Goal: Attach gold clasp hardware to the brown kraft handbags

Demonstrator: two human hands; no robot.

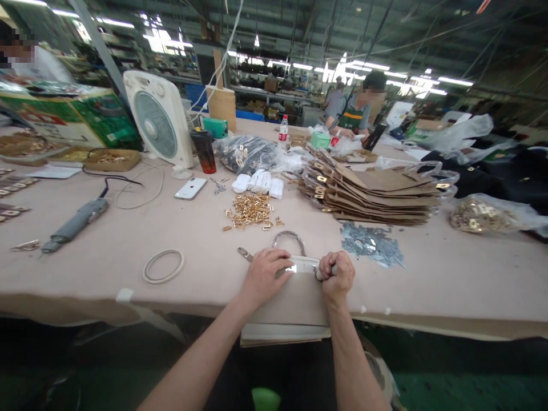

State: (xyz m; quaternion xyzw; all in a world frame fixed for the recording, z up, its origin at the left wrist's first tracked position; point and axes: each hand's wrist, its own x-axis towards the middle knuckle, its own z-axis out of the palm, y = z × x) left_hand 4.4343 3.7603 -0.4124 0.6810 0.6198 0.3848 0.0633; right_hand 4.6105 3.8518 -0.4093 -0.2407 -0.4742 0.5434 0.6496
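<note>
A beige-brown handbag (pixel 295 297) lies at the table's front edge, its lower part hanging over. Its curved handle (pixel 289 235), covered in clear plastic, points away from me. My left hand (pixel 268 274) holds the bag's pale top edge against the table, fingers bent over it and thumb nearer me. A strap end with a metal fitting (pixel 245 253) sticks out beyond that hand. Closed in a fist, my right hand (pixel 338 277) grips a small tool at the bag's right top corner; most of the tool is hidden, so its kind is unclear.
Gold metal fittings (pixel 250 210) lie heaped beyond the bag, with grey flat pieces (pixel 372 244) to the right. Stacked brown bag parts (pixel 381 191) stand behind. Leftward are a tape roll (pixel 163 267), an electric screwdriver (pixel 75 225), a phone (pixel 190 188) and a fan (pixel 158 120). A co-worker (pixel 359 108) sits opposite.
</note>
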